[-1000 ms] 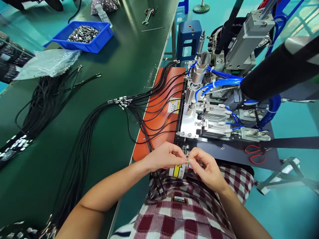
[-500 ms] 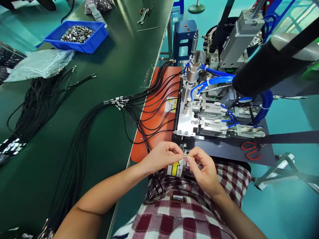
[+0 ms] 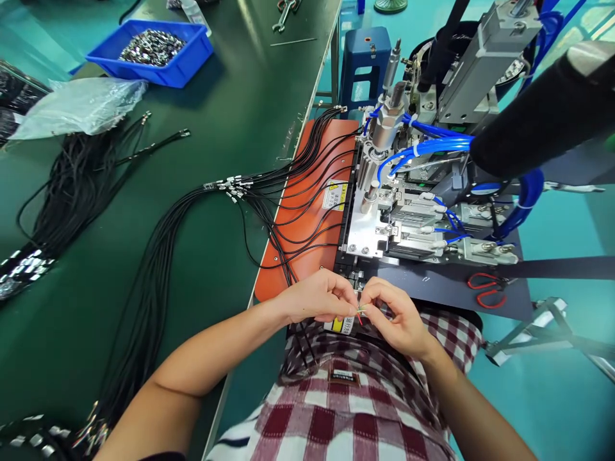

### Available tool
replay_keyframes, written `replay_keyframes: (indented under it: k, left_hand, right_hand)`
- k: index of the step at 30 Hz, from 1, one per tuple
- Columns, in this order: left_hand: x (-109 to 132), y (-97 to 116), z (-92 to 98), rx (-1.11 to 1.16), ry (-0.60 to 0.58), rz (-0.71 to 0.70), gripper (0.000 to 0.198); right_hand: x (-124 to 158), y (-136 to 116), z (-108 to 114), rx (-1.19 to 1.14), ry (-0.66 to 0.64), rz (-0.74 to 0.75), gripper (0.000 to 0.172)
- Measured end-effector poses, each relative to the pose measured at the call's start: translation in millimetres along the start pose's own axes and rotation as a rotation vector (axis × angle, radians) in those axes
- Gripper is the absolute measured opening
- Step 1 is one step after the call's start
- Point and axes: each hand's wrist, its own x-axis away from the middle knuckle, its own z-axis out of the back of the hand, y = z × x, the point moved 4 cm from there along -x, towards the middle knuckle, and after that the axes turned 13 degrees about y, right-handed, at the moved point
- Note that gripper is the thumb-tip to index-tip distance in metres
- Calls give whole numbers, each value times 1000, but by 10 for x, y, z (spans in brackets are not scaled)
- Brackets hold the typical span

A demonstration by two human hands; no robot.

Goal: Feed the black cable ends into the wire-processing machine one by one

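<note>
Fine coloured wires (image 3: 359, 311), one of them red, show between my two hands at the near edge of the machine. My left hand (image 3: 324, 298) pinches them from the left, its palm turned down. From the right, my right hand (image 3: 391, 314) pinches the same wires between thumb and forefinger. The fingertips of both hands almost meet. Several black cables (image 3: 307, 211) run over the orange mat (image 3: 283, 282) beside my left hand to the machine (image 3: 368, 230). A yellow-and-white label (image 3: 342, 324) is partly hidden below my fingers.
Red-handled scissors (image 3: 487, 289) lie on the dark plate at right. On the green table (image 3: 230, 256) are a cable bundle (image 3: 158, 256), a blue bin (image 3: 180, 69) of metal parts and a plastic bag (image 3: 79, 105). A thick black tube (image 3: 533, 115) hangs over the machine.
The view has shifted slightly. Both hands keep their pinch, and the wires between them have turned, with the red one now pointing down. The label is more covered.
</note>
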Motion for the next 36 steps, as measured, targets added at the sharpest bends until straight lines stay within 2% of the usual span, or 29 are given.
replay_keyframes:
  k: [5, 12, 18, 22, 26, 28, 31, 36]
  left_hand:
    - [13, 4, -18, -12, 41, -12, 18]
    - [23, 3, -35, -11, 12, 0, 12]
    - [36, 11, -45, -50, 124, -50, 9]
    - [48, 18, -42, -62, 221, -103, 15]
    - [48, 23, -34, -27, 287, -94, 19]
    - [43, 16, -30, -8, 304, -79, 19]
    - [35, 2, -24, -2, 317, -66, 19]
    - [34, -3, -21, 18, 315, -71, 21]
  right_hand:
    - [-8, 24, -6, -7, -17, -8, 11]
    - [-35, 49, -17, -46, -70, -29, 12]
    - [-63, 25, 3, -40, -58, -22, 11]
    - [-78, 50, 10, -43, 6, -60, 12]
    - [-38, 104, 62, -114, 167, -200, 11]
    - [6, 109, 72, -125, 218, -247, 12]
    - [49, 74, 49, -66, 250, -241, 10]
    - [15, 25, -28, -71, 289, -300, 10]
